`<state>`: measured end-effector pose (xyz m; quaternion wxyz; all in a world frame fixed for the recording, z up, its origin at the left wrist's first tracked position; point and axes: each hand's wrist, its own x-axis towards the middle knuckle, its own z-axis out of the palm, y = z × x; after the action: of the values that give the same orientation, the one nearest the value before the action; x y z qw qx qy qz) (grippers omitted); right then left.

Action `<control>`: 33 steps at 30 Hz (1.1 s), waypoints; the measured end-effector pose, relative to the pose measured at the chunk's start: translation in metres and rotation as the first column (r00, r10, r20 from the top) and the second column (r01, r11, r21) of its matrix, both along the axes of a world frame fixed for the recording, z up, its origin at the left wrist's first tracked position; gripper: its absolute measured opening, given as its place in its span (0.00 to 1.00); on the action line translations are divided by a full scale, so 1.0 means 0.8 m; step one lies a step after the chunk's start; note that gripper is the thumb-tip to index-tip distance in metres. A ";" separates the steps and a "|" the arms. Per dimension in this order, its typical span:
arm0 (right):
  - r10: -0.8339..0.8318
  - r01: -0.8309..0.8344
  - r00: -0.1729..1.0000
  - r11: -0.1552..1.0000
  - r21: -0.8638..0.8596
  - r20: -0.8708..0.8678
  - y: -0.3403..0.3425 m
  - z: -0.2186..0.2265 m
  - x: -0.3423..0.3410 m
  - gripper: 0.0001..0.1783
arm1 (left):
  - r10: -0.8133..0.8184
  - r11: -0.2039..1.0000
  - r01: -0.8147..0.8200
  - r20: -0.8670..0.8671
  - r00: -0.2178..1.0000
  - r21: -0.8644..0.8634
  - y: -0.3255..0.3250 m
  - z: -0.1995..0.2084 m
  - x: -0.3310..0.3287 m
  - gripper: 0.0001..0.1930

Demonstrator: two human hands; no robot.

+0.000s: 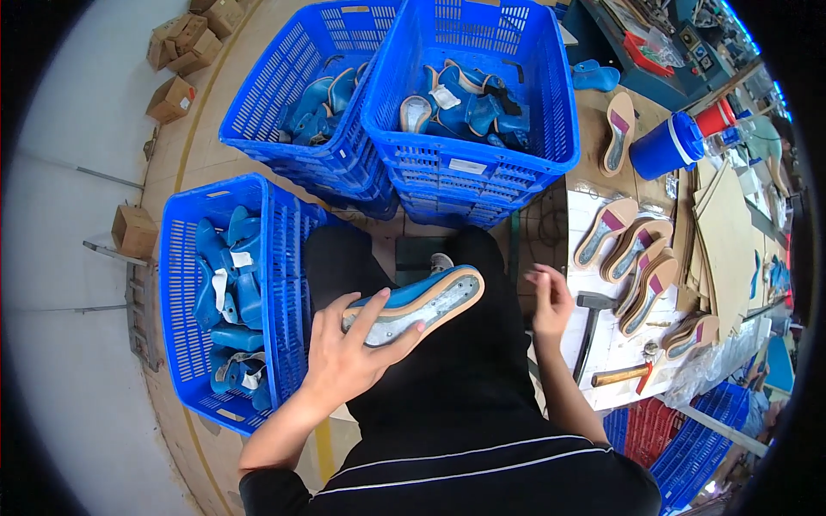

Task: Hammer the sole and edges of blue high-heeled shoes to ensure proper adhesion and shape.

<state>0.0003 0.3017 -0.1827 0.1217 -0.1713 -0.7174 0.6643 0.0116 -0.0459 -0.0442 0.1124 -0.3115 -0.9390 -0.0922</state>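
My left hand (351,348) is wrapped round a blue shoe last (414,295) with an insole (411,320) on its upturned sole. The insole has a tan rim and a grey middle dotted with small spots. It lies tilted above my lap, toe end up to the right. Apart from it, my right hand (551,303) hovers at the edge of the white worktop (564,378), fingers curled together; whatever they may pinch is too small to make out. Beside that hand, a black-handled hammer (588,331) lies on the worktop.
Blue crates of lasts stand at my left (265,301), ahead (258,142) and ahead right (482,155). Several insoles (607,230) lie on the worktop, with a wooden-handled tool (621,375) nearer me. A blue jug (662,148) and cardboard sheets (723,232) stand farther right.
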 end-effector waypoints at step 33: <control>0.382 -0.464 0.884 0.783 0.414 0.269 -0.032 0.227 0.058 0.15 | -0.007 0.998 0.007 -0.001 1.000 0.060 -0.012 0.005 -0.002 0.35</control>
<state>0.0466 0.2760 -0.0008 -0.0550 -0.0270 -0.8834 0.4646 0.0102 -0.0557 -0.0402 0.1216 -0.3111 -0.9348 -0.1206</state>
